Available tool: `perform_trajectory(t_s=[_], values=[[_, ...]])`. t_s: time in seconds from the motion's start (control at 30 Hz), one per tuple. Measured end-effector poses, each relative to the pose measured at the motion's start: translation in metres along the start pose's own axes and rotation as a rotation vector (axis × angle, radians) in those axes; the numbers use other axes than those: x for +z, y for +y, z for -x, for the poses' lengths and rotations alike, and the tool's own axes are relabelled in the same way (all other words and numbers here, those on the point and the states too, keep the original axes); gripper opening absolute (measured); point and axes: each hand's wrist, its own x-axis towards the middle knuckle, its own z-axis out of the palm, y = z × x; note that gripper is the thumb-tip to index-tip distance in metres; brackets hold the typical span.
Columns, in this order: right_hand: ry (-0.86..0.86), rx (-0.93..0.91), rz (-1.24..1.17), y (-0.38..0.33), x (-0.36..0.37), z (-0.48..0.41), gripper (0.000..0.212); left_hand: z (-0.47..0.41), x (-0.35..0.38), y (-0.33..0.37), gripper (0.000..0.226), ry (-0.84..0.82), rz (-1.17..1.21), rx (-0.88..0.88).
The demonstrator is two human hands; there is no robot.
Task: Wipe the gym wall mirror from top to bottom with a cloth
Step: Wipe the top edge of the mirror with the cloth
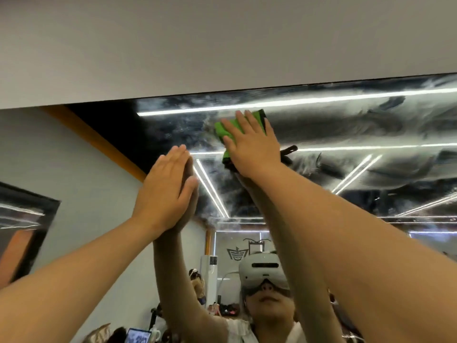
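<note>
Near the top edge of the mirror [321, 177], approx 12 o'clock from frame centre, the green cloth [220, 132] lies flat against the glass. R hand [252, 149] presses on it w/ fingers straight & spread, palm covering most of it. L hand [165, 191], at 8 o'clock from the cloth, rests flat on the glass, fingers straight & together, holding nothing. Hazy streaks [371, 125] cover the glass at 3 o'clock of the cloth. Grey wall [222, 45] runs above, at 12.

Your soft, fuzzy green cloth [231, 129] meets glossy mirror [346, 134] glass (hazy with streaks); the wall [173, 45] above looks matt.
</note>
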Motion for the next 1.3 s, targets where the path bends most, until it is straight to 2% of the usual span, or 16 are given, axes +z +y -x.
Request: perform_trajectory(t_s=[0.17,0.23,0.3,0.5,0.67,0.77,0.87,0.97,1.17,1.3], values=[[0.067,0.225,0.02,-0.014,0.003,-0.018,0.052,0.0,-0.024,-0.071,0.058,0.033,-0.025,-0.075],[0.064,0.281,0.032,-0.035,0.006,-0.03,0.053,0.004,-0.026,-0.095,0.062,0.037,0.005,-0.098],[0.076,0.272,0.042,-0.068,0.014,-0.044,0.054,0.009,-0.026,-0.108,0.067,0.04,0.073,-0.099],[0.084,0.156,0.072,-0.18,0.05,-0.057,0.053,0.008,-0.018,-0.117,0.064,0.087,0.101,-0.065],[0.071,0.111,0.048,-0.152,0.042,-0.058,0.051,0.01,-0.017,-0.118,0.072,0.077,0.101,-0.047],[0.082,0.227,0.036,-0.109,0.027,-0.05,0.051,0.011,-0.018,-0.119,0.064,0.073,0.105,-0.045],[0.1,0.369,0.027,-0.066,0.013,-0.03,0.051,0.011,-0.018,-0.12,0.065,0.059,0.111,-0.045],[0.11,0.435,0.025,-0.042,0.008,-0.013,0.052,0.01,-0.018,-0.12,0.065,0.06,0.101,-0.042],[0.129,0.512,0.021,-0.054,0.016,-0.005,0.052,0.01,-0.017,-0.12,0.066,0.035,0.088,-0.041],[0.124,0.368,0.023,-0.099,0.031,-0.01,0.052,0.011,-0.017,-0.12,0.067,0.037,0.077,-0.045]])
